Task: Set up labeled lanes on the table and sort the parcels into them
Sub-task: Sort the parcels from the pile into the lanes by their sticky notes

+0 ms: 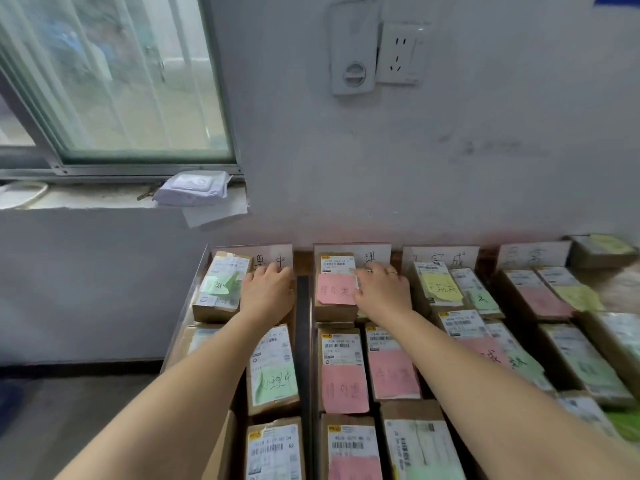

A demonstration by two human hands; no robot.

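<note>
Just right of green-noted brown cardboard parcel [218, 289], left hand [266, 292] laid palm-down, bent fingers [277, 270] touching white handwritten paper card [278, 258]. Right hand [381, 292] laid against pink-noted cardboard parcel [335, 289], right edge. Grasp on either side cannot be told.

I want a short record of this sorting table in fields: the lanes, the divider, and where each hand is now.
lane cards: four white cards stand against the wall
divider: black strip between first and second lanes
left hand: far end of first lane, fingertips at its card
right hand: far end of second lane, beside the pink-note parcel
grip: unclear for both hands
</note>
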